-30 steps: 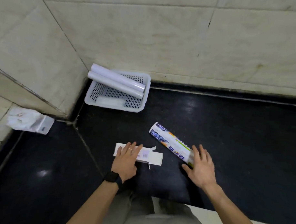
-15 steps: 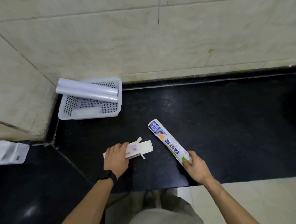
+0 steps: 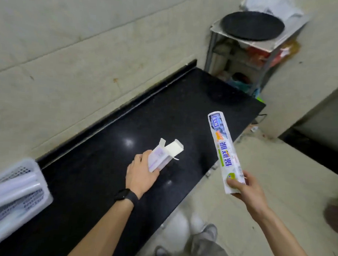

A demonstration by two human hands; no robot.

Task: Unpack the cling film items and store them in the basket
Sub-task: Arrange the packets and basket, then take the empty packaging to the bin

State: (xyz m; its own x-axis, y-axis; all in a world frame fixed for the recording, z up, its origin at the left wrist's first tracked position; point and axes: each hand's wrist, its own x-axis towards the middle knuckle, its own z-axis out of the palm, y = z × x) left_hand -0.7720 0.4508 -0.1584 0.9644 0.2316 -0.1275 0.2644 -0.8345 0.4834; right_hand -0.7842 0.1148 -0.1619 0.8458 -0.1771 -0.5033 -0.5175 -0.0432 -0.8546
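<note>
My left hand [image 3: 141, 174] grips an opened white cling film box [image 3: 164, 154] above the black counter [image 3: 105, 183]; its end flaps stick up. My right hand [image 3: 244, 190] holds the lower end of a printed cling film wrapper tube [image 3: 224, 150], lifted off the counter and pointing up and away, out past the counter's front edge. At the far left stands the white perforated basket [image 3: 31, 169] with two unwrapped white rolls [image 3: 12, 191] lying in it, partly cut off by the frame.
A tiled wall runs behind the counter. Past the counter's right end stands a metal shelf rack [image 3: 243, 59] with a round black pan [image 3: 252, 25] on top. Beige floor and my shoes [image 3: 197, 228] lie below right.
Both hands have lifted their items off the counter: the right raised the printed tube, the left picked up the box. The view has swung right, so the basket now sits at the left edge.
</note>
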